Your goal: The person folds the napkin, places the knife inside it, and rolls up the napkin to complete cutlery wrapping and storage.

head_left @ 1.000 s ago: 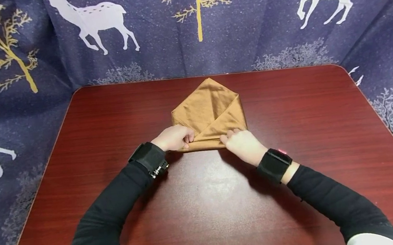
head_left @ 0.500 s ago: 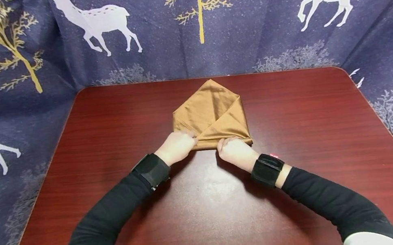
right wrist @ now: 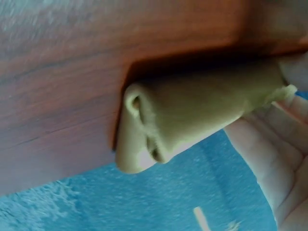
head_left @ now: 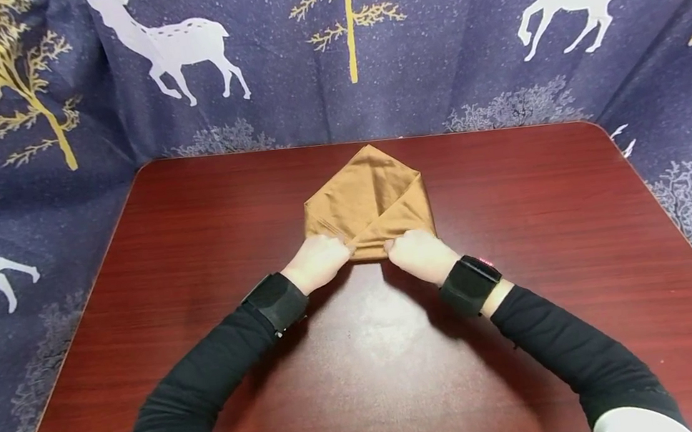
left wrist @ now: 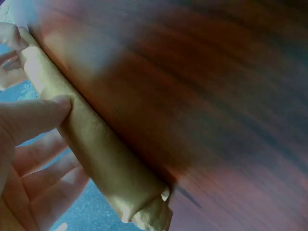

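Observation:
A golden-brown satin cloth point(head_left: 359, 196) lies folded near the middle of the table, its far end pointed. Along its near side the cloth is rolled into a tight tube. My left hand point(head_left: 318, 261) grips the left part of this roll; in the left wrist view its thumb point(left wrist: 41, 115) presses on the rolled edge point(left wrist: 101, 144), with the fingers behind. Toward the right, my right hand point(head_left: 421, 256) holds the same roll. Spiral layers show at the roll's end point(right wrist: 144, 125) in the right wrist view, where the right palm is partly cut off.
The dark red wooden table point(head_left: 547, 220) has rounded far corners. Behind and beside it hangs a blue fabric backdrop point(head_left: 281, 58) printed with white deer and yellow trees. Black bands sit on both wrists.
Both hands have regripped the near edge and come slightly closer together. The roll has moved a little away from the person, and the flat part of the cloth looks shorter.

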The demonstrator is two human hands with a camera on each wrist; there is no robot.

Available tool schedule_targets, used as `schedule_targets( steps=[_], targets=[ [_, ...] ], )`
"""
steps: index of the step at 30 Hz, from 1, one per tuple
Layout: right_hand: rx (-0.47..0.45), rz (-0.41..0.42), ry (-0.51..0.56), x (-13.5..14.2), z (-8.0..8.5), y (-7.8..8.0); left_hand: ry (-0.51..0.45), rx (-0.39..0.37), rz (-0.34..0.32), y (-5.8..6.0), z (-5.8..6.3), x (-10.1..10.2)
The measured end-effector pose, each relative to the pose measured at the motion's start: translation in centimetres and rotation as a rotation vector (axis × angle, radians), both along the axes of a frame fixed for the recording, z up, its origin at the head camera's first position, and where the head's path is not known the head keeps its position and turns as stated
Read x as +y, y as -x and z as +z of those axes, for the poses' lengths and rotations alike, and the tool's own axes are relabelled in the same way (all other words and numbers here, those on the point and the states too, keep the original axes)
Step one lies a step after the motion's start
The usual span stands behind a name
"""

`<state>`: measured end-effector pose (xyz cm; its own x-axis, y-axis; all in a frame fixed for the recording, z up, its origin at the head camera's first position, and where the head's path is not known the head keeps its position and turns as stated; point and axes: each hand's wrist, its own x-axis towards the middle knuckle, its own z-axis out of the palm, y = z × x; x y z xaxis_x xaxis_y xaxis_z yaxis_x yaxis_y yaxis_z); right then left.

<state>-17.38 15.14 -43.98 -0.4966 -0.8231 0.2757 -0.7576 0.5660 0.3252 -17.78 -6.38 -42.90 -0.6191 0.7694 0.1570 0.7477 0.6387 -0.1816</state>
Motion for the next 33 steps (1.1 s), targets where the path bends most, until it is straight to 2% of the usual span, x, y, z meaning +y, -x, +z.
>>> schedule_targets(
  steps=[1,2,7,11,14,18,26,33],
  targets=[
    [0.003,0.009,0.01,-0.2,1.2,-0.1,-0.007,-0.009,-0.006,0.1,0.0,0.0],
    [-0.017,0.003,0.034,-0.1,1.3,0.1,-0.012,-0.024,-0.007,0.1,0.1,0.0],
    [-0.093,-0.031,0.132,0.5,0.9,1.1,-0.035,-0.103,0.013,0.7,0.3,0.0],
    [-0.188,-0.09,0.126,0.6,0.9,1.5,-0.044,-0.152,0.05,1.3,0.5,0.1],
    [-0.225,-0.127,0.101,0.5,1.0,1.5,-0.036,-0.175,0.075,1.6,0.8,0.1],
    [-0.171,-0.135,0.091,0.4,1.0,1.4,-0.033,-0.197,0.092,1.9,1.0,0.2],
    [0.001,-0.108,0.073,0.0,0.7,1.1,-0.064,-0.205,0.118,2.6,1.0,0.5],
    [-0.014,-0.102,0.033,-0.2,0.5,1.0,-0.07,-0.194,0.121,2.6,0.7,0.6]
  ],
)
